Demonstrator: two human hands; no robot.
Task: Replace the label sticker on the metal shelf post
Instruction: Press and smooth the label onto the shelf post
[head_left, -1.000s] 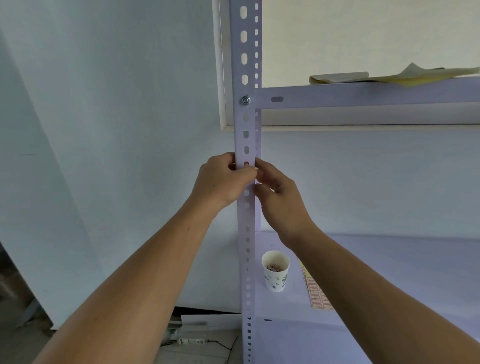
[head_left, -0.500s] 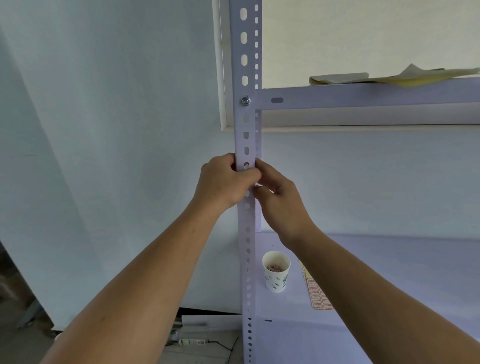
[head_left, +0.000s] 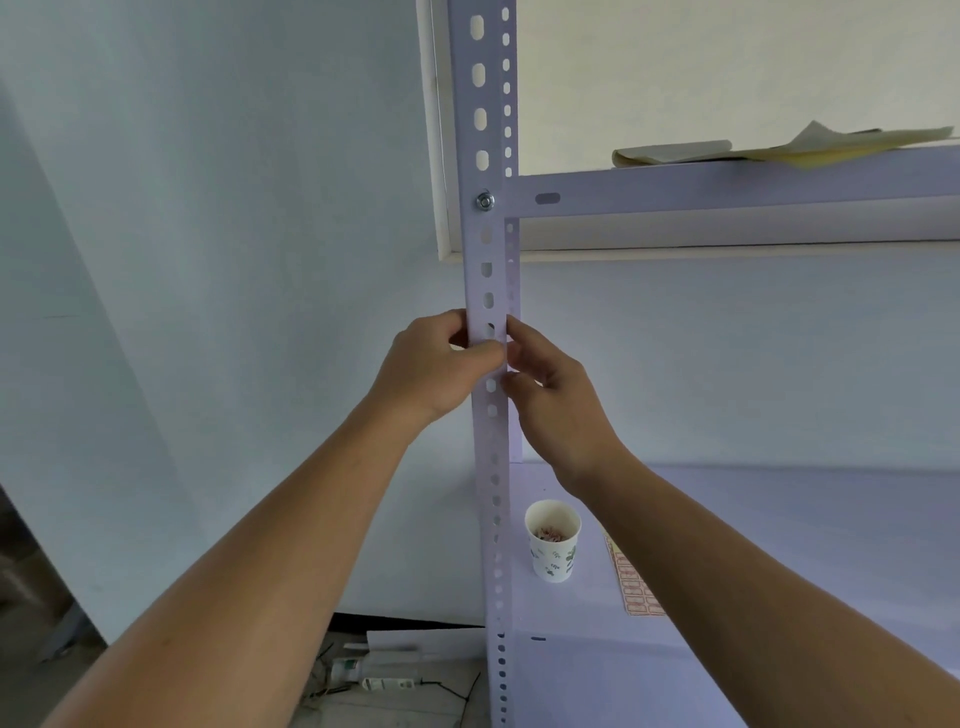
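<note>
The left hand (head_left: 434, 366) is wrapping around the post (head_left: 488, 291). The right hand (head_left: 558, 400) is pinching its edge; I cannot tell if either is holding a sticker.

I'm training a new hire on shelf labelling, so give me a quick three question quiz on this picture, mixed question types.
1. True or false: both hands touch the shelf post.
2. The paper cup stands: A) on the upper shelf, B) on the lower shelf right of the post, C) on the floor.
3. What fastens the upper shelf rail to the post?

Key: 1 true: left hand and right hand pinch it. 2 B. 3 a bolt.
</note>
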